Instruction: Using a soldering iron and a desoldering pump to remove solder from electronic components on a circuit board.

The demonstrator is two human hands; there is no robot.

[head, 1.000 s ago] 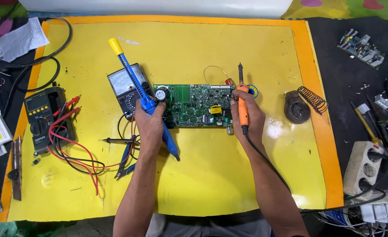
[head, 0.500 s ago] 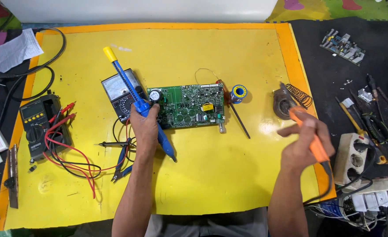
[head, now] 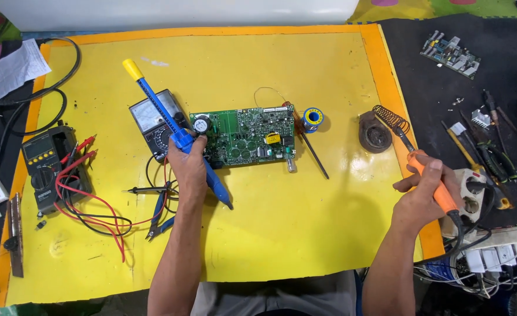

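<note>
Nearest us, both forearms reached up from the lower edge over the yellow counter point(head: 270, 234). Our right hand point(head: 423, 196) was curled around an orange soldering iron point(head: 433, 181), its tip pointed up-left into the coiled stand point(head: 389, 119). Our left hand point(head: 188, 169) gripped a blue desoldering pump point(head: 176, 131), tilted with its yellow plunger up-left. Just beyond, the green circuit board point(head: 247, 136) lay flat beside an analog meter point(head: 150, 117) and a solder spool point(head: 313, 117).
</note>
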